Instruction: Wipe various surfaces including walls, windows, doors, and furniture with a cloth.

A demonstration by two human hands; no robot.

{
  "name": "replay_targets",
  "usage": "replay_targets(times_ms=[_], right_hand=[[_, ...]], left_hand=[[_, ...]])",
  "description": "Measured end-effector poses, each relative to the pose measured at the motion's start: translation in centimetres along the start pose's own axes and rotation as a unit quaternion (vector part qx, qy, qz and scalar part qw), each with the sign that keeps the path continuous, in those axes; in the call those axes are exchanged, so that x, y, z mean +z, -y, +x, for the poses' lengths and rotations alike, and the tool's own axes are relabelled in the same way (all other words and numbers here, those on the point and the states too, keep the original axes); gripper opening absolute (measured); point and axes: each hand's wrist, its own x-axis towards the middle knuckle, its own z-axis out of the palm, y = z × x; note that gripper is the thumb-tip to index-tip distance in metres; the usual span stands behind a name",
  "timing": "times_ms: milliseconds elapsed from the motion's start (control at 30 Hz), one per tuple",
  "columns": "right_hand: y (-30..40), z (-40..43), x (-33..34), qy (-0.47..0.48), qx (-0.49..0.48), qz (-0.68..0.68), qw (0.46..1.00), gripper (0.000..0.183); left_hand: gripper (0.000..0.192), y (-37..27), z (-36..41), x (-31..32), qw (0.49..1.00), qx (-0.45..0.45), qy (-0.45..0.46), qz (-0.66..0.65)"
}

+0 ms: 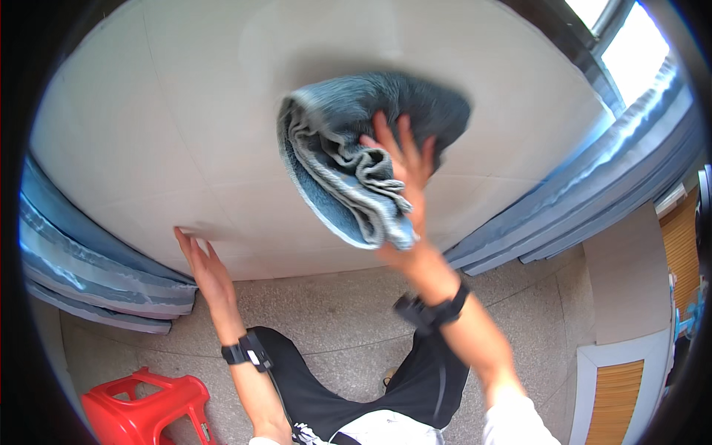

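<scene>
A bundled blue-grey towel (334,161) with pale edges is over a broad pale surface (194,139) before me. Its folds are gathered on the left, and its darker right side is blurred. My right hand (409,161) lies against the towel with its fingers spread over the dark side. Folds pass close along the palm, and whether I grip the cloth is not clear. To the left, my left hand (208,272) is by the near edge of the surface, holding nothing, its fingers extended and a little apart. Both wrists wear black bands.
Blue-grey curtain-like fabric hangs along the left (111,272) and right (562,183) sides. A red plastic stool (139,411) stands at lower left on the speckled floor (334,311). Grey furniture with wood-coloured panels (617,389) is at right, below a bright window (634,50).
</scene>
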Motion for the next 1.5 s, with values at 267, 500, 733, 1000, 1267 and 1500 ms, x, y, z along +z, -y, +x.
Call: replay_targets(times_ms=[267,500,733,1000,1267,1500], right_hand=[[11.2,-4.0,0.4,-0.108,0.515,0.799,0.293,0.061],[13.3,-5.6,3.6,-0.056,0.494,0.857,0.137,0.073],[15.0,-2.8,-3.1,-0.316,0.534,0.784,-0.022,0.074],[18.8,16.4,-14.1,-0.265,0.432,0.857,0.097,0.071],[23.5,28.2,-21.3,-0.268,0.404,0.866,0.123,0.071],[25.1,35.0,-24.2,-0.250,0.376,0.883,0.125,0.076]], left_hand=[[0.081,-9.0,-9.1,3.3,0.927,-0.255,0.247,-0.119],[0.047,-13.1,-9.1,6.2,0.953,-0.282,0.023,-0.108],[0.050,-26.7,-7.9,3.7,0.962,-0.204,-0.098,-0.154],[0.047,-43.8,-11.1,6.9,0.961,-0.237,-0.121,-0.082],[0.042,-58.1,-10.7,11.5,0.939,-0.197,-0.001,0.282],[0.045,-67.9,-9.9,19.2,0.901,-0.077,0.210,0.372]])
